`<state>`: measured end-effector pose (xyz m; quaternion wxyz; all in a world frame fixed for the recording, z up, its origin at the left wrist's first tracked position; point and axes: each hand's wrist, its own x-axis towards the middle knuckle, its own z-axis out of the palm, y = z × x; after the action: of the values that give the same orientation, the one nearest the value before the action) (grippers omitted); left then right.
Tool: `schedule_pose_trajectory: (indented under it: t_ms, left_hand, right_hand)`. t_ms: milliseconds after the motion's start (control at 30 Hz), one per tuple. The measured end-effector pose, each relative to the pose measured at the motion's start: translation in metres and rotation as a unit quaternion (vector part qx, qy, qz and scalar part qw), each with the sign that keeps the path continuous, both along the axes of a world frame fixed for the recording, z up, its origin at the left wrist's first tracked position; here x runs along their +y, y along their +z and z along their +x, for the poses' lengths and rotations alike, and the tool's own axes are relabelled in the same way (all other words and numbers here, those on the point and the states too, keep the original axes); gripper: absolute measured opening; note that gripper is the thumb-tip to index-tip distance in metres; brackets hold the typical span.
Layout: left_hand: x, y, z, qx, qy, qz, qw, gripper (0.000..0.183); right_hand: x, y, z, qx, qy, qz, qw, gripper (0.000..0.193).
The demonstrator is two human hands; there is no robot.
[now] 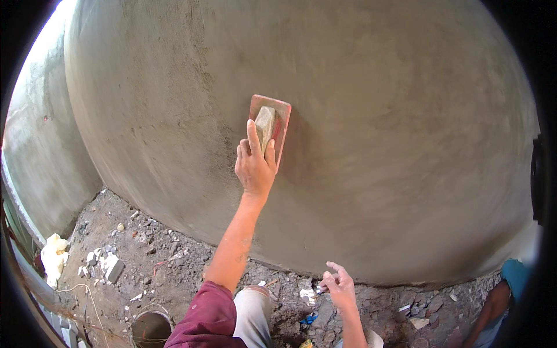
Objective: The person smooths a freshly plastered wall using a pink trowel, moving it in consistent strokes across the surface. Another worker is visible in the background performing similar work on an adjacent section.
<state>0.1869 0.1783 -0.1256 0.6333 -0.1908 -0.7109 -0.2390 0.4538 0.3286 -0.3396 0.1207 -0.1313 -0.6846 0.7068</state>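
one float (271,129), left hand (254,165) gripping

**A:** What's the left hand (254,165) up to?

**B:** Its grip is closed on the block handle of a red float (270,129), pressed flat on the grey plastered wall (377,116). The right hand (339,287) hangs loose, well below that grip, over the rubble floor (168,261).
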Motion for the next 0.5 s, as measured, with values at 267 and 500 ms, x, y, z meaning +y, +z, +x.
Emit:
schedule_pose_trajectory:
  t_ms: [267, 500]
  left_hand:
    - [0.002, 0.133, -0.02, 0.107, -0.006, 0.015, 0.994, 0.065]
    - [-0.01, 0.307, -0.027, 0.123, 0.045, 0.026, 0.991, 0.064]
  right_hand:
    - [0.02, -0.067, -0.014, -0.076, -0.02, 0.086, 0.993, 0.046]
    - [0.033, -0.114, -0.024, -0.085, 0.04, 0.102, 0.99, 0.043]
